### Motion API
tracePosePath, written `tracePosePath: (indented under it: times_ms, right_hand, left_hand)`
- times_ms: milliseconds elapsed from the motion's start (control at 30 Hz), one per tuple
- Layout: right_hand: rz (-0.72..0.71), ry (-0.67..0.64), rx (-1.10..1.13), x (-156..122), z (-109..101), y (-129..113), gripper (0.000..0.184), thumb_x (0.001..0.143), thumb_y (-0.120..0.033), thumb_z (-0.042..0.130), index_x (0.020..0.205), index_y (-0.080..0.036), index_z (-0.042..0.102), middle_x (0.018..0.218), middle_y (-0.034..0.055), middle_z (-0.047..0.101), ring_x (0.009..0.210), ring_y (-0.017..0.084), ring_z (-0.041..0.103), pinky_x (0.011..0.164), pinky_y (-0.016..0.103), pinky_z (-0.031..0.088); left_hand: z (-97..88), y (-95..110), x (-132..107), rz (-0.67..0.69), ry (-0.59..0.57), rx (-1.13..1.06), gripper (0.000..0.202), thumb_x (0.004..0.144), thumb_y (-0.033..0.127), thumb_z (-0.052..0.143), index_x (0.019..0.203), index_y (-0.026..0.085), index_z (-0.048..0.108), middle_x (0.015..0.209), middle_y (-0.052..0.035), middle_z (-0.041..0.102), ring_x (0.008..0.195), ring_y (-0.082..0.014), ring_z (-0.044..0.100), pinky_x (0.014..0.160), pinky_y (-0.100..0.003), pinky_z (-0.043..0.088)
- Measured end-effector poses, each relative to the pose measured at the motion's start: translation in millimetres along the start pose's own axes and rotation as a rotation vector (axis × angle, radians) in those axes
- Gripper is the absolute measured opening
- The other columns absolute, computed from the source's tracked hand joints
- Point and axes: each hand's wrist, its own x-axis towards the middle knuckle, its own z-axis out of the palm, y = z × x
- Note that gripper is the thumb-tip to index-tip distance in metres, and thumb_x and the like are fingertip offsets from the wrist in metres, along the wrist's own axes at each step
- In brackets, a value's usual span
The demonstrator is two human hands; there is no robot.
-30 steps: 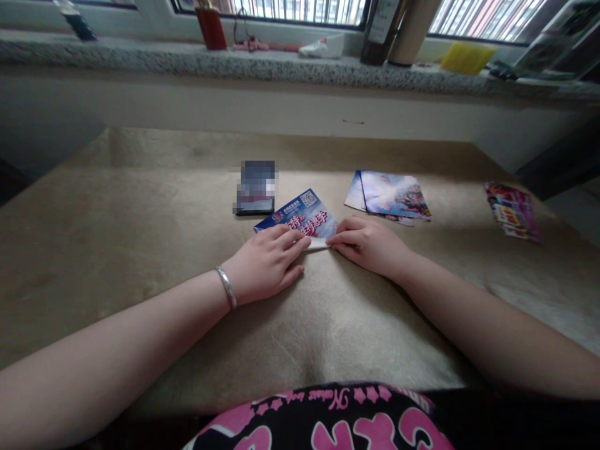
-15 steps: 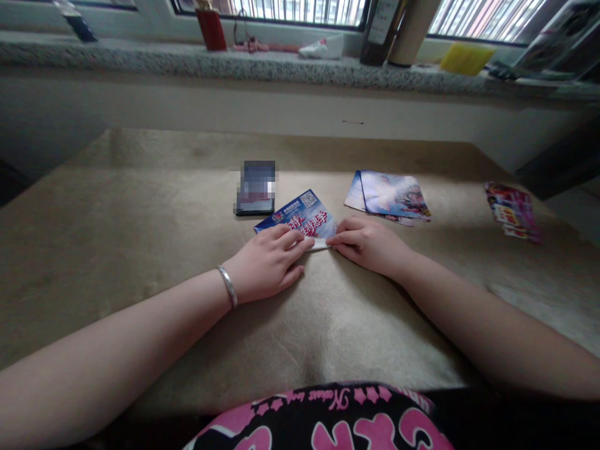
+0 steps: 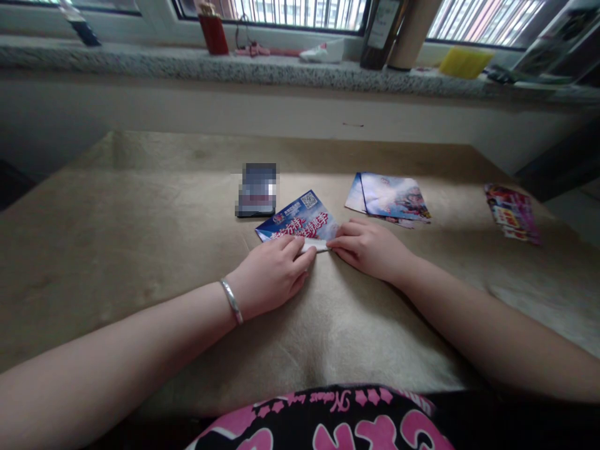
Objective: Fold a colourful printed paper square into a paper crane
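Observation:
A blue leaflet with red lettering lies on the tan table in front of me. Its near edge is folded up, showing a white strip. My left hand, with a silver bangle on the wrist, presses that folded edge with its fingers held together. My right hand presses the same fold from the right, fingertips pinched on the paper. The two hands nearly touch at the fold.
A dark phone lies just beyond the leaflet. Two more blue leaflets lie to the right and a pink one at the far right. On the stone windowsill stand a red cup and dark bottles.
My left hand has slid slightly nearer to me and to the right along the fold. The right hand has stayed put. The view has shifted down a little.

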Motion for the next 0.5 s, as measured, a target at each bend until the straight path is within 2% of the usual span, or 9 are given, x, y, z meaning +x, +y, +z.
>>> tracePosePath:
  times_ms: [167,300,500]
  right_hand:
    - [-0.005,-0.010,-0.019,-0.3,1.2,0.0,0.023,0.092,-0.023,0.049,0.094,-0.018,0.072,0.087,0.0079,0.066,0.081,0.019,0.055,0.069,0.029,0.043]
    - [-0.041,0.015,0.003,-1.2,4.4,-0.2,0.024,0.090,-0.020,0.050,0.102,-0.022,0.070,0.090,0.0058,0.068,0.082,0.018,0.056,0.068,0.028,0.043]
    - [-0.045,0.021,0.026,-1.6,3.0,0.4,0.023,0.090,-0.019,0.050,0.096,-0.022,0.072,0.090,0.0053,0.069,0.080,0.017,0.058,0.066,0.027,0.043]
  left_hand:
    - [-0.3,-0.8,1.0,-0.011,0.004,-0.020,0.038,0.094,0.026,0.037,0.124,0.007,0.050,0.108,-0.0165,0.059,0.103,-0.0256,0.055,0.087,-0.040,0.049]
    - [2.6,-4.3,0.7,0.002,-0.020,-0.021,0.038,0.093,0.030,0.040,0.123,0.010,0.051,0.108,-0.0142,0.058,0.102,-0.0250,0.053,0.089,-0.039,0.047]
    - [4.9,-8.3,-0.5,0.003,-0.017,-0.021,0.037,0.092,0.033,0.043,0.122,0.013,0.053,0.107,-0.0123,0.057,0.103,-0.0250,0.050,0.091,-0.039,0.044]
